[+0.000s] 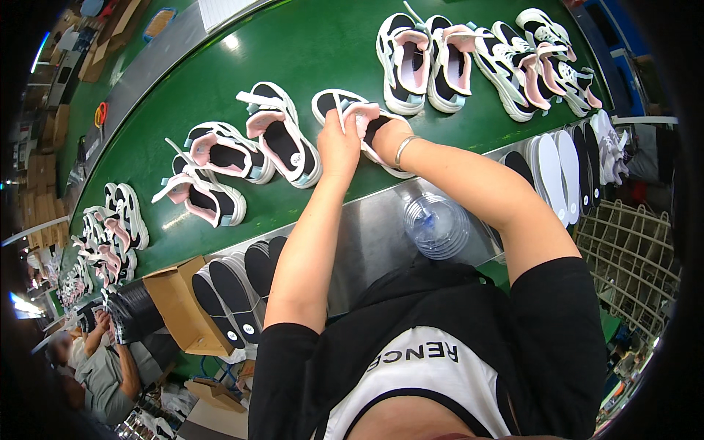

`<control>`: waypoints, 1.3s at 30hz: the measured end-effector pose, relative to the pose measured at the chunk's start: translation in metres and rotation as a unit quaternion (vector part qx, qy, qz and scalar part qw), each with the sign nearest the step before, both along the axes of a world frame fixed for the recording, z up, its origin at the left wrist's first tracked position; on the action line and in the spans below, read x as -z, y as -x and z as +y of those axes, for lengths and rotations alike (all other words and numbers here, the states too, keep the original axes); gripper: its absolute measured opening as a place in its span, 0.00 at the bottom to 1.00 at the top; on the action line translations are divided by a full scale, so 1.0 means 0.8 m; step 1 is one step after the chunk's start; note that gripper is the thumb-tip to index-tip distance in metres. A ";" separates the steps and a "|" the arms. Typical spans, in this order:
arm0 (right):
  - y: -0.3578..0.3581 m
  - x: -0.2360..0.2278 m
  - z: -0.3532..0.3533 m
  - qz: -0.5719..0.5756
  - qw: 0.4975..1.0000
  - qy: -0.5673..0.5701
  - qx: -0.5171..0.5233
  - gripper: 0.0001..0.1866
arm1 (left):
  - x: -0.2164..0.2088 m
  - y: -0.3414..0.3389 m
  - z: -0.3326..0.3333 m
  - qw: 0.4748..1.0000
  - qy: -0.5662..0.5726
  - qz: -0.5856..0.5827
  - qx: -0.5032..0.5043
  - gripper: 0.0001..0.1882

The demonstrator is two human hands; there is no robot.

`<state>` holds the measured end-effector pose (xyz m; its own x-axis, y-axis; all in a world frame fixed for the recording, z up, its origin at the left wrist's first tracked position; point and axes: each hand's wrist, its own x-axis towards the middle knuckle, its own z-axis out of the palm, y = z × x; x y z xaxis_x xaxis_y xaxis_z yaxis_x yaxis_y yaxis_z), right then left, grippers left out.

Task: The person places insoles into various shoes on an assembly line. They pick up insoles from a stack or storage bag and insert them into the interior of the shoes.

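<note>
A white and black sneaker with pink lining (331, 96) lies before me on the green work surface (227, 88). My left hand (339, 147) grips it near the pink tongue, fingers closed. Into its opening reaches my right hand (390, 141), with a bracelet at the wrist; its fingers are hidden inside, so I cannot tell what they hold. Close to my left hand stands another such sneaker (301, 165), a black insole showing inside. Two more sneakers, one (238, 172) and a nearer one (229, 205), are further left.
An upright pair, including a sneaker (389, 84), and a cluster of sneakers (513, 103) stand to the right. More sneakers (132, 220) are far left. Stacked insoles (546, 176) and a cardboard box (172, 301) line the near edge, beside a clear plastic container (436, 226). A person (110, 374) works at lower left.
</note>
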<state>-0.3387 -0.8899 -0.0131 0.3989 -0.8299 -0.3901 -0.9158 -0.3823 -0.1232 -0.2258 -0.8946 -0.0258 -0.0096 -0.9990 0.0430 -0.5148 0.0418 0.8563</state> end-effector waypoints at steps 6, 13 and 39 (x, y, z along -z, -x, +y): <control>0.013 -0.056 0.027 0.067 0.983 -0.160 -0.063 0.11 | 0.006 -0.004 0.004 0.999 0.007 -0.030 -0.016 0.10; 0.029 -0.028 0.036 0.075 0.974 -0.207 -0.047 0.12 | 0.009 0.003 0.007 0.999 -0.004 -0.014 -0.029 0.10; 0.124 -0.009 -0.020 -0.009 0.978 0.127 0.162 0.16 | 0.001 -0.029 0.011 0.997 0.052 0.049 -0.010 0.12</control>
<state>-0.4379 -0.9056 -0.0056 0.1031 -0.9833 -0.1499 -0.9926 -0.0920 -0.0796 -0.2023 -0.8862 -0.0263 0.0189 -0.9892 0.1454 -0.4301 0.1232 0.8944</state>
